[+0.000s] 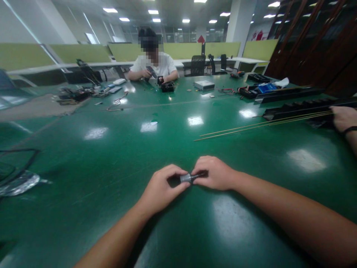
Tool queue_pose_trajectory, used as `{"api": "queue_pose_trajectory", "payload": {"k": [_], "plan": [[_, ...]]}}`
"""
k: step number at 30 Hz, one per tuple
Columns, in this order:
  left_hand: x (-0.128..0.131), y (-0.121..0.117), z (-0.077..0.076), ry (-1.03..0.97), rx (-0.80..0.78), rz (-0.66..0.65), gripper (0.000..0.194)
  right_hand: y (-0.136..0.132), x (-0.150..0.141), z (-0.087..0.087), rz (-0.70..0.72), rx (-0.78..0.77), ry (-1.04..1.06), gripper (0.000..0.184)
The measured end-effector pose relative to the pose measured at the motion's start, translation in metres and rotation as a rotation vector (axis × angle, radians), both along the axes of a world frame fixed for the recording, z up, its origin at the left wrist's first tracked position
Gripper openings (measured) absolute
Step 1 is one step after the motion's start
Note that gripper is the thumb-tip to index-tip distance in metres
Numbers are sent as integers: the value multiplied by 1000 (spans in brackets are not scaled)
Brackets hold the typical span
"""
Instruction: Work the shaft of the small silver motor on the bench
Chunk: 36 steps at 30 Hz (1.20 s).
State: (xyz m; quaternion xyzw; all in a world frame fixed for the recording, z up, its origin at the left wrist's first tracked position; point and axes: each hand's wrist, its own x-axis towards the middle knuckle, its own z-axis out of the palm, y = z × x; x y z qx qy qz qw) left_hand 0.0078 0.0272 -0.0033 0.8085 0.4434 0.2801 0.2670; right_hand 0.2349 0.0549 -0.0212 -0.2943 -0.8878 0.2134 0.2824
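My left hand (pixel 163 184) pinches a small silver metal cylinder (pixel 185 178) between thumb and fingers, just above or on the green tabletop (pixel 134 160). At the cylinder's right end is a thin dark piece (pixel 198 175), and the fingers of my right hand (pixel 214 173) are closed around it. The two parts meet in line between my hands. Whether they are joined or only touching I cannot tell. My right fingers partly hide the dark piece.
Long thin brass-coloured rods (pixel 237 129) reach in from the right, by another person's hand (pixel 344 118). Black metal channels (pixel 301 108) lie there too. Across the table a person (pixel 167 65) handles a dark device. Wires and boards (pixel 75 93) lie far left, a grey box (pixel 204 85) farther back.
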Motion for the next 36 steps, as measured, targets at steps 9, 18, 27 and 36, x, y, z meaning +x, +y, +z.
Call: {"api": "queue_pose_trajectory", "payload": {"k": [9,18,27,36], "plan": [[-2,2,-4,-37,25,-23,14,-1,0,2,17,-9,46,14],[-3,2,-5,-33,22,-14,14,0,1,0,8,-32,31,15],[-2,1,-4,-29,27,10,12,-1,0,1,23,-4,18,12],[0,-1,-3,-34,14,17,11,-2,1,3,3,-42,39,10]]}}
